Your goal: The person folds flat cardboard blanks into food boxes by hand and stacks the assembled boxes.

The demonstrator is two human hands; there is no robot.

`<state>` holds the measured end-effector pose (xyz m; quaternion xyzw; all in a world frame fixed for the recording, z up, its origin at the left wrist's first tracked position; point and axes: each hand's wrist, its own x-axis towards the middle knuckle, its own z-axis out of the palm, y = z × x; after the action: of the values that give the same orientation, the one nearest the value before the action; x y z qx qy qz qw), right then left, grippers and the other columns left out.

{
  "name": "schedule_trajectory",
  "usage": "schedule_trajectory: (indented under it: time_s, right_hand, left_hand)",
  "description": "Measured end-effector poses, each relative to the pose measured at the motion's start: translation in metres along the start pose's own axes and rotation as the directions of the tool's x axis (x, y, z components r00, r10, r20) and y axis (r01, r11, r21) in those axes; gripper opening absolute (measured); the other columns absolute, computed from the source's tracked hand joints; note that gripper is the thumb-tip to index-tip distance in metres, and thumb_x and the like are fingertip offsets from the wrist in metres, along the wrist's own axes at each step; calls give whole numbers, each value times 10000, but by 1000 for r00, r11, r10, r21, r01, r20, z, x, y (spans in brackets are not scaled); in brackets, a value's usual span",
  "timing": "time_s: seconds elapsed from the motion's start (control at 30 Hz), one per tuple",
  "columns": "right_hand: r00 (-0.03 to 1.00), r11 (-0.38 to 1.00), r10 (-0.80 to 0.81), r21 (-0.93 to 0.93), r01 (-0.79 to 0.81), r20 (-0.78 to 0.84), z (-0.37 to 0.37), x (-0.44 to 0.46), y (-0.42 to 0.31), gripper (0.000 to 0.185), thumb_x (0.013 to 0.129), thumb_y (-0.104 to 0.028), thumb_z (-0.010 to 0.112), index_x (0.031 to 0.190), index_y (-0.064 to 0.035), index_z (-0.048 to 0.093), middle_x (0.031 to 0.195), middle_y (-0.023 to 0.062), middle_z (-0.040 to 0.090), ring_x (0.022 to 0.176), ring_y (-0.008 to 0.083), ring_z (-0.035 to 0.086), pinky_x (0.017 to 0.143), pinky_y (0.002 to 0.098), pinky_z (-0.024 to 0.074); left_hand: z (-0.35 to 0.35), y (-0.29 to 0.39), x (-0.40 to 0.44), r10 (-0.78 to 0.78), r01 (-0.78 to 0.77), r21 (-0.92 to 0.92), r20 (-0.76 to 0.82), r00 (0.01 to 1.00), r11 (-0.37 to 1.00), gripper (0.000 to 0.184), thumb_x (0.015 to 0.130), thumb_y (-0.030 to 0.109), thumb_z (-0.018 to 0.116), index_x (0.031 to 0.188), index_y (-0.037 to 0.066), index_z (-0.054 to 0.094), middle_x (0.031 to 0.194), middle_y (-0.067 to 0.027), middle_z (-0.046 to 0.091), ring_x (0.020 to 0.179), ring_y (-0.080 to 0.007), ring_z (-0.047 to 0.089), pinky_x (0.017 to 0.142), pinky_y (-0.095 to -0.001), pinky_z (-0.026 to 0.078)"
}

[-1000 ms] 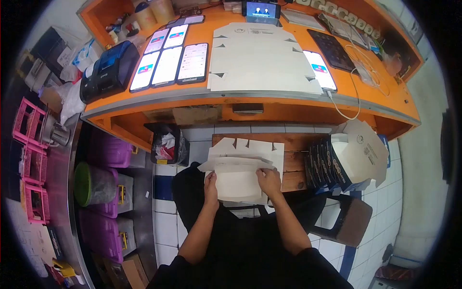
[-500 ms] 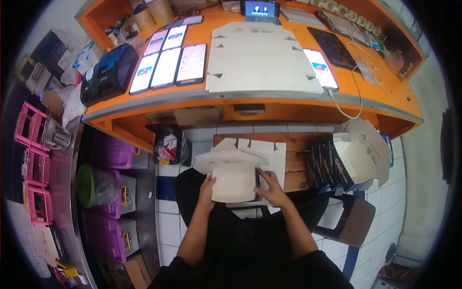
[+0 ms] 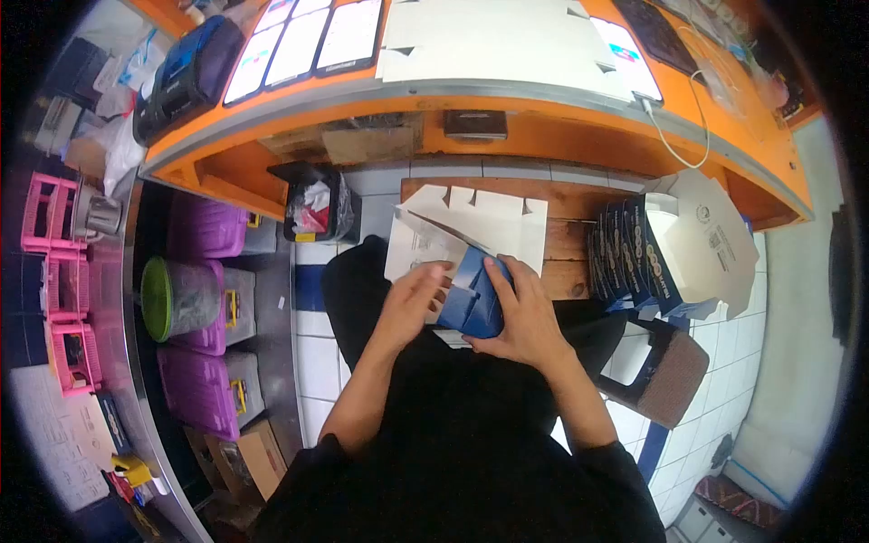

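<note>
At frame centre, the right hand [image 3: 532, 321] grips the box [image 3: 471, 306]; the left hand [image 3: 409, 306], fingers loosely spread, is beside it. A firm right hold with light left pressure likely keeps it square.

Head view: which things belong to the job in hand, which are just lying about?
Job, by the look of it:
- held box
- flat card behind it
- stacked boxes
- card sheets on the desk

Lying about, apparently:
- phones
- printer
- bin
- purple tubs
</note>
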<state>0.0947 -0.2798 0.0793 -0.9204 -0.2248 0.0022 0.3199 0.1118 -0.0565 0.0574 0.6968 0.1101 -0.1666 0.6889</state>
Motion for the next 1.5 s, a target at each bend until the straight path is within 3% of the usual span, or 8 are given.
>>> schedule_trajectory:
  time_s: [0.23, 0.3, 0.4, 0.73, 0.9, 1.03, 1.27, 1.5]
  right_hand:
    - [1000, 998, -22, -58, 21, -12, 3, -5, -5, 1103, 594, -393, 929, 1492, -34, 399, 1436, 263, 431, 1299, 458, 460, 1086, 517, 401]
    - [1000, 1000, -19, -16, 19, 11, 2, -7, -8, 1101, 590, -386, 935, 1482, -32, 397, 1443, 264, 427, 1304, 459, 456, 1092, 517, 394]
    - [999, 999, -19, 37, 18, 29, 6, -10, -9, 1090, 584, -367, 945, 1460, -29, 391, 1461, 269, 413, 1319, 461, 442, 1101, 524, 379]
    - [995, 986, -90, 145, 84, 32, 7, -15, 1, 1038, 540, -249, 959, 1395, -39, 408, 1480, 272, 380, 1339, 495, 397, 1137, 562, 333]
    - [998, 979, -58, 192, 63, -30, 11, -13, -2, 1027, 526, -224, 952, 1383, -47, 415, 1459, 262, 397, 1329, 494, 399, 1130, 553, 346]
    - [996, 980, -73, 183, 81, -46, 15, -11, -2, 1036, 502, -224, 957, 1370, -46, 420, 1441, 255, 410, 1323, 492, 405, 1127, 546, 352]
    - [999, 991, -39, 127, 40, -5, 7, -9, -12, 967, 532, -277, 943, 1392, -148, 522, 1421, 274, 424, 1296, 492, 443, 1097, 550, 399]
    - [996, 987, 51, 153, -39, -74, -11, -12, -7, 956, 548, -359, 940, 1424, -223, 582, 1443, 248, 413, 1301, 464, 445, 1071, 512, 434]
  left_hand:
    - [28, 4, -9, 112, -126, 56, 197, 974, 991, 288, 1043, 156, 574, 1271, -16, 607, 1030, -37, 685, 876, -78, 623, 772, -244, 512]
    - [40, 15, -22, 203, -188, 116, -131, 970, 975, 230, 1003, 159, 642, 1153, -16, 649, 989, -84, 708, 798, -93, 637, 705, -249, 519]
    - [38, 4, -24, 378, -328, 351, -81, 922, 877, 197, 967, 170, 698, 1019, -19, 672, 908, -117, 713, 722, -102, 631, 639, -257, 508]
    - [36, -2, -27, 40, -36, 45, -91, 995, 998, 115, 935, 131, 730, 899, 31, 689, 792, 10, 660, 647, -16, 503, 540, -220, 369]
    - [35, -8, -21, 311, -298, 103, -148, 939, 949, 113, 865, 84, 783, 852, 27, 687, 1164, -127, 630, 936, -130, 613, 797, -252, 464]
    - [31, 11, -29, 220, -211, 131, -65, 973, 969, 145, 839, 88, 802, 827, 14, 678, 1341, -171, 528, 1079, -196, 600, 910, -286, 452]
    - [23, 17, -30, 124, -117, 221, -19, 992, 968, 155, 899, 167, 770, 887, 39, 683, 749, -27, 648, 689, -69, 580, 614, -253, 469]
    - [23, 21, -29, 78, -78, -13, 35, 996, 997, 261, 1022, 261, 639, 997, 3, 669, 736, -39, 650, 662, -74, 559, 588, -266, 448]
